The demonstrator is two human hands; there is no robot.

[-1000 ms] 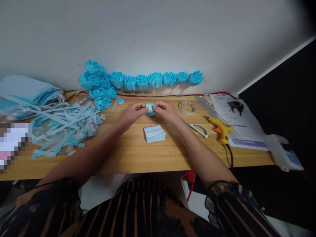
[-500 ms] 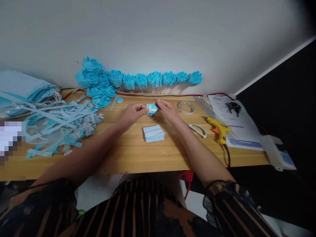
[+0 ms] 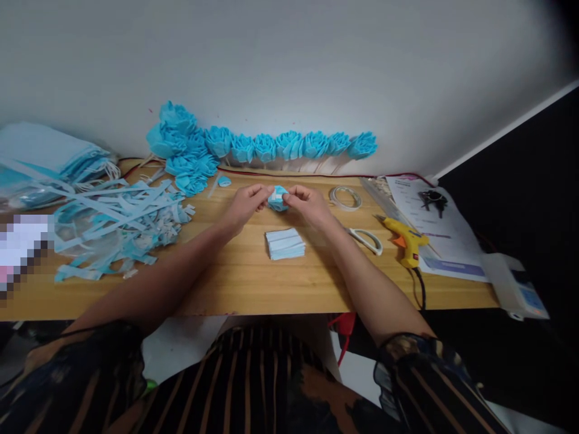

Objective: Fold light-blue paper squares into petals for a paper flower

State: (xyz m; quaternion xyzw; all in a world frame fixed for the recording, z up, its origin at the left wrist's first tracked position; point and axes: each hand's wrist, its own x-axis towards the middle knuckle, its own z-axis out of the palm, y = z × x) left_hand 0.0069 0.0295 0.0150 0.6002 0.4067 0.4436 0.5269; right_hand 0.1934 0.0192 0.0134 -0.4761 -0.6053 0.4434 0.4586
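Observation:
Between my two hands is a small folded blue piece (image 3: 277,202) with white strips on its face, held above the table. My left hand (image 3: 246,205) pinches its left side between thumb and fingers. On the opposite side, my right hand (image 3: 309,207) grips the piece with thumb and forefinger closed. Just below lies a stack of pale blue folded pieces (image 3: 284,243). A small loose blue petal-like piece (image 3: 224,181) rests to the left, beyond my left hand.
Blue flowers (image 3: 289,144) line the wall. Cut strips (image 3: 122,217) and a pile of masks (image 3: 49,157) cover the left. Rightward are a tape roll (image 3: 346,198), scissors (image 3: 368,241), a yellow glue gun (image 3: 409,241), keys (image 3: 433,202) and a printed sheet (image 3: 446,232).
My right fingers have shifted left onto the front of the blue piece, covering part of its white strips. The whole view has moved slightly.

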